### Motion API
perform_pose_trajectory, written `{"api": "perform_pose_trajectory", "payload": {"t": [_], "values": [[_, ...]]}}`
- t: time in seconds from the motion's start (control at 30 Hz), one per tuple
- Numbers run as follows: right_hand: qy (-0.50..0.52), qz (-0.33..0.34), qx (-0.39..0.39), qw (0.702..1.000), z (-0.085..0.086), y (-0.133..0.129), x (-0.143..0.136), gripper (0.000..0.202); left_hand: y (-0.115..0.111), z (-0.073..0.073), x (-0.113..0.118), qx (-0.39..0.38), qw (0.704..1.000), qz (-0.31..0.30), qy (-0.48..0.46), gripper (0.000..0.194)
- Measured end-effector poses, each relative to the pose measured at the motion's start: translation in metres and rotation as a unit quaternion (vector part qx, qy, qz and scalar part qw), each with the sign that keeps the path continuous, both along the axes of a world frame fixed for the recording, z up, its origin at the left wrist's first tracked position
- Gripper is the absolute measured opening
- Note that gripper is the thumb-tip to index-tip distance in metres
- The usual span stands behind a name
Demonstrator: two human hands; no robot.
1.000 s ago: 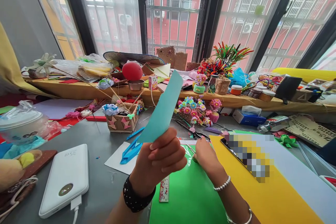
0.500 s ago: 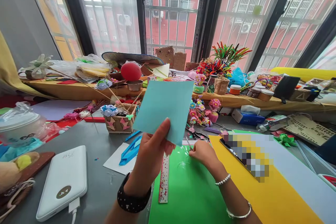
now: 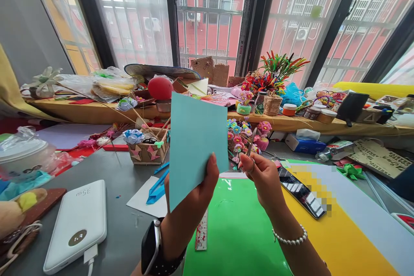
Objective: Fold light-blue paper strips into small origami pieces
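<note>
A light blue sheet of paper (image 3: 194, 138) stands upright in my left hand (image 3: 197, 207), pinched along its lower right part with the thumb in front. My right hand (image 3: 261, 177) is raised just right of the paper, closed around a pair of scissors (image 3: 251, 143). The scissors' blades point upward, apart from the paper; most of the handles are hidden by my fingers. Below both hands lies a green sheet (image 3: 239, 233). A patterned ruler (image 3: 201, 233) rests on its left edge, partly covered by my left arm.
A white power bank (image 3: 79, 220) with a cable lies at the left. Blue folded strips (image 3: 158, 189) rest on white paper. A phone (image 3: 302, 192) lies on a yellow sheet (image 3: 343, 241) at the right. Behind stand a decorated box (image 3: 147, 154), crochet flowers (image 3: 239, 142) and a crowded ledge (image 3: 207, 114).
My right hand has risen from the green sheet, bringing the scissors up beside the paper. My left hand has turned the paper more upright and shifted it slightly left.
</note>
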State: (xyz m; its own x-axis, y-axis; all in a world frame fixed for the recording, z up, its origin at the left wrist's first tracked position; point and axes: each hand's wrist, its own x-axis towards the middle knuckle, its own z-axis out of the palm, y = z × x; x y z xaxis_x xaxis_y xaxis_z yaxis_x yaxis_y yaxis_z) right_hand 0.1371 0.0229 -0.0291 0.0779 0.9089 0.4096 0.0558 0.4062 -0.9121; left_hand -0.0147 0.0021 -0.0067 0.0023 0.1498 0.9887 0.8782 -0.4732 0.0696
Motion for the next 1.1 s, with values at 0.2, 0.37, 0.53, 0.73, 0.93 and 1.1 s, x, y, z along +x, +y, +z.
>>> {"api": "perform_pose_trajectory", "payload": {"t": [0.2, 0.37, 0.53, 0.73, 0.93, 1.1], "values": [[-0.126, 0.023, 0.098, 0.987, 0.015, -0.018, 0.0, 0.05, -0.007, 0.004, 0.005, -0.019, 1.0, 0.008, 0.005, 0.015], [-0.187, 0.085, 0.119, 0.971, 0.015, -0.02, -0.003, 0.062, -0.007, 0.003, 0.006, -0.027, 0.999, -0.019, 0.006, 0.018], [-0.224, 0.097, 0.105, 0.964, 0.013, -0.021, -0.008, 0.061, -0.009, 0.004, 0.009, -0.034, 0.998, -0.048, 0.0, 0.016], [-0.226, 0.12, 0.109, 0.96, 0.012, -0.021, -0.007, 0.06, -0.01, -0.001, 0.008, -0.008, 1.0, 0.007, 0.008, 0.012], [-0.226, 0.13, 0.11, 0.959, 0.011, -0.019, -0.005, 0.058, -0.01, -0.002, 0.008, 0.008, 1.0, 0.026, 0.013, 0.017], [-0.237, 0.149, 0.109, 0.954, 0.012, -0.018, -0.002, 0.061, -0.008, -0.01, 0.003, -0.018, 1.0, 0.022, 0.0, 0.02]]}}
